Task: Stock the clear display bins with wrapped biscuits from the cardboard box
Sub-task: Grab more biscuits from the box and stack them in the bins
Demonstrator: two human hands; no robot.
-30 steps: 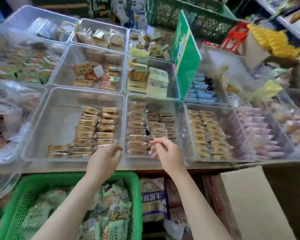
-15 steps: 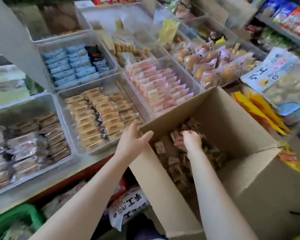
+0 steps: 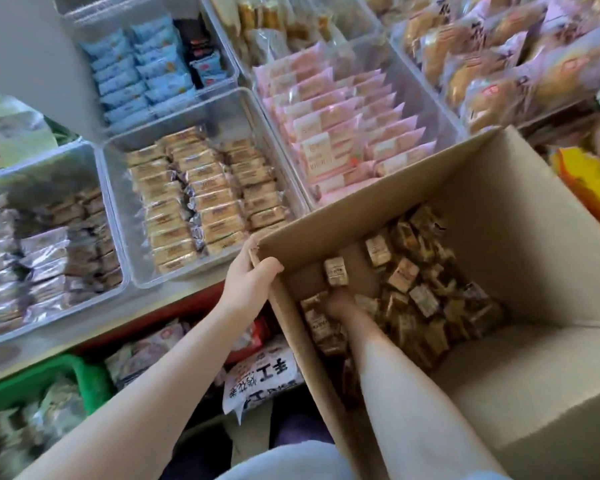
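Now mid-restock — left hand gripped the cardboard box corner, right hand deep among wrapped biscuits, grip unclear — next, probably lifting a handful to the clear bin.
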